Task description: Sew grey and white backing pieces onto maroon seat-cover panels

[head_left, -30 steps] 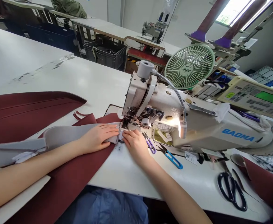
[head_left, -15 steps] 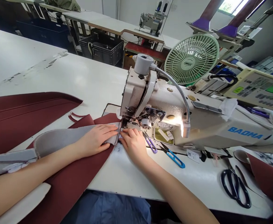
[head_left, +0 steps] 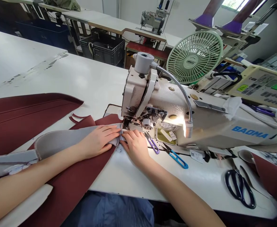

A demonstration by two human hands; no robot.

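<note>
My left hand (head_left: 97, 142) lies flat with fingers stretched out over a strip of grey fabric (head_left: 62, 142), pressing it down. Under the strip spreads a dark red piece of material (head_left: 81, 176) that hangs past the table's front edge. At the strip's seamed end, my right hand (head_left: 135, 143) has its fingers bent and closed on the fabric edge, its thumb beneath. Both hands are just in front of the needle area of a white sewing machine (head_left: 157, 97); the needle itself is hard to make out.
Right of my right hand lie purple thread snips (head_left: 152, 143), blue thread snips (head_left: 176, 156) and black-handled scissors (head_left: 240, 189). Another dark red piece (head_left: 29, 116) rests on the left of the table. A green fan (head_left: 195, 58) stands behind the machine.
The view has shifted very slightly. Both hands keep nearly the same place on the fabric, and I see no clear movement of the material.
</note>
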